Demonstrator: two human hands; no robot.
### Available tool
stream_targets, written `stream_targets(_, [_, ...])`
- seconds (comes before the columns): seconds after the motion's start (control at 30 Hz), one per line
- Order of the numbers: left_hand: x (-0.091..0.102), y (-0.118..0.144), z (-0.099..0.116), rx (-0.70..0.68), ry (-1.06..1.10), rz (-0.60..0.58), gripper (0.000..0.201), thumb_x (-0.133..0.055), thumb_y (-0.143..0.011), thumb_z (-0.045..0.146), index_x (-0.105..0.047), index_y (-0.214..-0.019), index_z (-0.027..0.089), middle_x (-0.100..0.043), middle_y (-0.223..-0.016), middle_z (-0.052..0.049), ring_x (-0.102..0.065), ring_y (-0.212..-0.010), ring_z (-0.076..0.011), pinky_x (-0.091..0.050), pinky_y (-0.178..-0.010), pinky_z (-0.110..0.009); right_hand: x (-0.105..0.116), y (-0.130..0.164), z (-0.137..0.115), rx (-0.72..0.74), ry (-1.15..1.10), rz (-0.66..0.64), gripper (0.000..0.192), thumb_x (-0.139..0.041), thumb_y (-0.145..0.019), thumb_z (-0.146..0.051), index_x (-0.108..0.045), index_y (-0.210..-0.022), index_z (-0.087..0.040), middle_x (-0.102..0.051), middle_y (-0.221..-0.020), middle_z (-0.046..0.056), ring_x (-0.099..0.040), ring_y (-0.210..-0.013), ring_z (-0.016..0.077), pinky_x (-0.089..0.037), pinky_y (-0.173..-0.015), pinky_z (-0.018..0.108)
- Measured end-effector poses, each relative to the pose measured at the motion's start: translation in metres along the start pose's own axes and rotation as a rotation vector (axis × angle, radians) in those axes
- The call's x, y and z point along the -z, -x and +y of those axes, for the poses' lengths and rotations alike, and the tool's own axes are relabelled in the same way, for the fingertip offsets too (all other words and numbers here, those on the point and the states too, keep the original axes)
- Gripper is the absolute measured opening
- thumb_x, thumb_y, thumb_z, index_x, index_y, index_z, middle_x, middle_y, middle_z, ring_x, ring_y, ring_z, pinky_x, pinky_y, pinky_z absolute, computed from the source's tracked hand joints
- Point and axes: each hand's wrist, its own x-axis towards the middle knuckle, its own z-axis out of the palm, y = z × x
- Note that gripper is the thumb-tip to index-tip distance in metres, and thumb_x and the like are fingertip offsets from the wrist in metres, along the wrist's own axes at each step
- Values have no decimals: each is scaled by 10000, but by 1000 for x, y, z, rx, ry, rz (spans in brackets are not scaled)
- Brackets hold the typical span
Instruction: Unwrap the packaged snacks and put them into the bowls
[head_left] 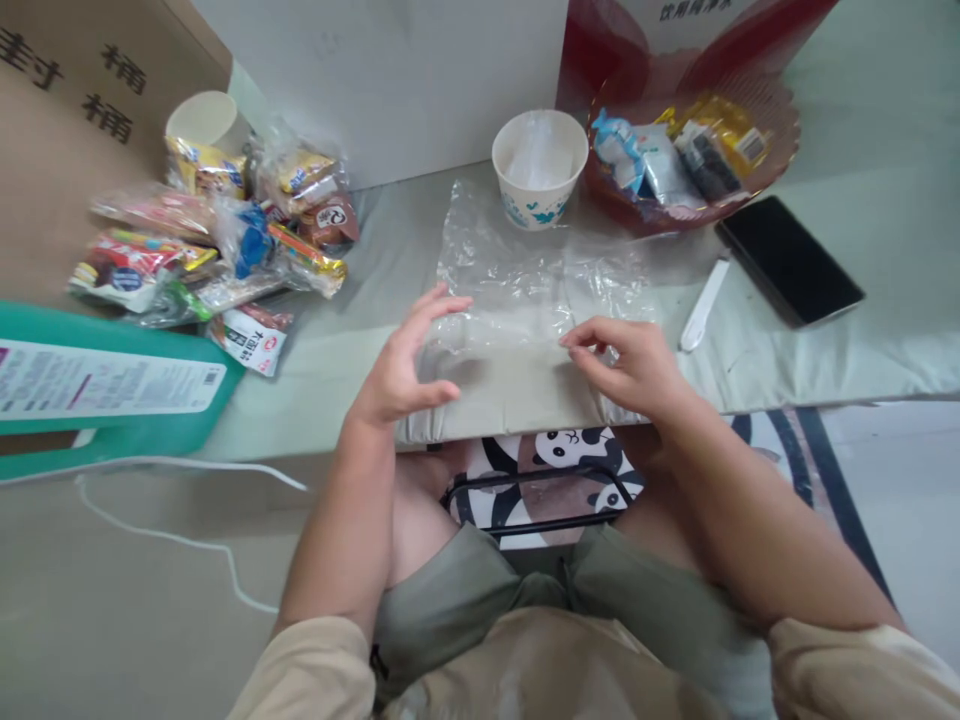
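My left hand is open above the table's front part, thumb and fingers spread, with nothing between them. My right hand has thumb and forefinger drawn together in a pinch; whether anything thin is between the tips I cannot make out. Between and beyond the hands lies a crinkled clear plastic bag, flat on the table. Behind it stands a white paper cup with a blue-green print and something translucent inside. To the right of my right hand lies a white-handled utility knife.
A black phone lies on the right. Behind it is a reddish clear bowl of wrapped snacks. Packaged snacks are heaped at left, near another cup, a cardboard box and a green carton. A white cable hangs below the table.
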Motion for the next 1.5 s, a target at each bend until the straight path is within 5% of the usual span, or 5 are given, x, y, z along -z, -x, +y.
stream_targets(0.2, [-13,-10,-2,182,-182,125,116,-781,-736,152,-787,-796,251,-777,-949,-46,-664,-1226,-266,-420,-1187,-394,18,5,0,28,-81,-128,225,-612,-928,-426,-735,-935,-238,-791,-895,48,-740,-806,211,-585,-767,343])
stream_targets(0.47, [5,-19,-18,118,-10,516,133,-717,-779,118,-717,-667,190,-627,-556,27,-580,-517,-88,-466,-555,-196,31,20,24,171,-191,-101,843,-618,-776,-860,-653,-1368,-262,-695,-1389,127,-633,-1330,359,-492,-1149,527])
stream_targets(0.6, [8,-23,-25,41,136,597,112,-754,-758,186,-705,-663,220,-592,-502,48,-526,-432,-77,-427,-462,-195,16,15,23,134,-147,-70,503,-756,-842,-592,-730,-1210,-250,-744,-1306,114,-666,-1299,322,-530,-1121,514])
stream_targets(1.0, [-9,-29,-16,274,327,550,216,-746,-852,268,-620,-689,204,-655,-651,17,-687,-628,-113,-516,-534,-180,-8,-6,14,-391,-574,474,425,-715,-855,-644,-692,-852,-220,-673,-622,-23,-591,-450,103,-498,-431,227])
stream_targets(1.5, [-4,-15,-11,490,-122,344,190,-616,-701,168,-582,-513,179,-561,-448,34,-460,-377,-71,-334,-404,-189,3,-3,14,-551,30,366,237,-637,-876,-340,-700,-1068,-217,-601,-541,-58,-550,-481,151,-488,-668,338])
